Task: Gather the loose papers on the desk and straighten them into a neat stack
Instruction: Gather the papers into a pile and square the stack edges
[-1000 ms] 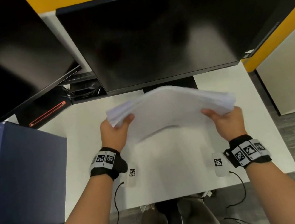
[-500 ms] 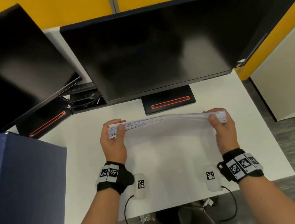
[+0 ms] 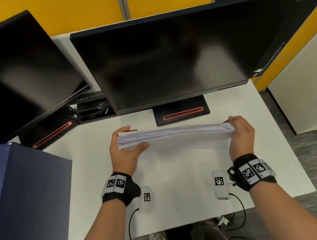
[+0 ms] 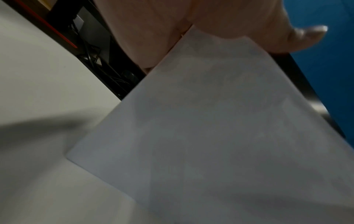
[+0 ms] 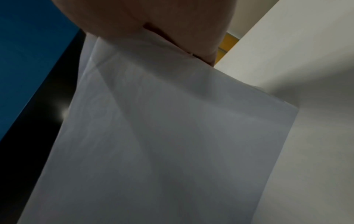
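Papers [image 3: 173,133], light, floppy and likely to slide, stood on the desk [image 3: 185,178], left hand [image 3: 124,154] and right hand [image 3: 240,135] each clasping one end.

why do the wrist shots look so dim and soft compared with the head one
Left wrist view: the paper stack fills the frame close up, shaded grey, the left hand blurred. Right wrist view: likewise, right hand dark. Head view: evenly lit, monitors showing faint glare, straight edges bowed.
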`<act>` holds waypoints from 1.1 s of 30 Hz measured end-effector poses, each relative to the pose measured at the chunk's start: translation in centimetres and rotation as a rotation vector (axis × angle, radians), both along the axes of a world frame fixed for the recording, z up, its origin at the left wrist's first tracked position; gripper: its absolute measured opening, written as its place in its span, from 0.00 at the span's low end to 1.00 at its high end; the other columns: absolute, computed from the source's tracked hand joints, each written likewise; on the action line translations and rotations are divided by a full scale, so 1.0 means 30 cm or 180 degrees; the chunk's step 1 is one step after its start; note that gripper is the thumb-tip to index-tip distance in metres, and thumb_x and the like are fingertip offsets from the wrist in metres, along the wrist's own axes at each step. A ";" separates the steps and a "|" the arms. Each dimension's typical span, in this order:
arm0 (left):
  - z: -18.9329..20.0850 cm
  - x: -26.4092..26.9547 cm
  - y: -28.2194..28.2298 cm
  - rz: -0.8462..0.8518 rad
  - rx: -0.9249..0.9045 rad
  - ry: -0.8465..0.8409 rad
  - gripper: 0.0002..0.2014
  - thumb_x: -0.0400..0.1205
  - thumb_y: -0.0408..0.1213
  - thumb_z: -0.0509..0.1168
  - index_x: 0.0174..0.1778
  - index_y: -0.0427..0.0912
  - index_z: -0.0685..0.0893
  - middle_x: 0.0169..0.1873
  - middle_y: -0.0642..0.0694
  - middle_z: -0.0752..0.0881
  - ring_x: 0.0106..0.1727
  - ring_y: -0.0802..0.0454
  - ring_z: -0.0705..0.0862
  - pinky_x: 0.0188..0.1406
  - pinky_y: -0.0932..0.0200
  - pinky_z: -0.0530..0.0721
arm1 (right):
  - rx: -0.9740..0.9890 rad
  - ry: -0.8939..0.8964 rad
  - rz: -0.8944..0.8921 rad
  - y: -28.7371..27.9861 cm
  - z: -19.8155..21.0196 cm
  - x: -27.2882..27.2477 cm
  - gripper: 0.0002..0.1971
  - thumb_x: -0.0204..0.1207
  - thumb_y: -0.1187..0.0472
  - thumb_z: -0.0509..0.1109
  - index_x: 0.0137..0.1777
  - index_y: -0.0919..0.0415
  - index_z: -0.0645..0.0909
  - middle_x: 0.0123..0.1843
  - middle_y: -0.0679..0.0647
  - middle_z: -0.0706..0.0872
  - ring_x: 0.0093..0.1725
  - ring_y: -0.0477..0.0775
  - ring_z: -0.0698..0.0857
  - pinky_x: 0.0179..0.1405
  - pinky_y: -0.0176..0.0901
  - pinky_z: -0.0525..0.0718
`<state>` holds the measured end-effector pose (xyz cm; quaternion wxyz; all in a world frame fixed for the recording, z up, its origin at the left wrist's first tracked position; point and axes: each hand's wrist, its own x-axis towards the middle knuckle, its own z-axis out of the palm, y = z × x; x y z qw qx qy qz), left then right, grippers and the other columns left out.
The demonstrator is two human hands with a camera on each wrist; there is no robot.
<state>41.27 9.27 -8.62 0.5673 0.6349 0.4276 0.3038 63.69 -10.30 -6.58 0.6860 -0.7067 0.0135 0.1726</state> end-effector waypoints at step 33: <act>0.115 0.072 -0.073 -0.0684 -0.0472 -0.0129 0.21 0.68 0.29 0.83 0.50 0.54 0.87 0.48 0.56 0.92 0.49 0.66 0.90 0.50 0.65 0.87 | -0.0024 -0.0535 0.1599 0.025 0.118 -0.078 0.10 0.73 0.71 0.77 0.49 0.56 0.88 0.40 0.39 0.93 0.42 0.37 0.92 0.40 0.26 0.85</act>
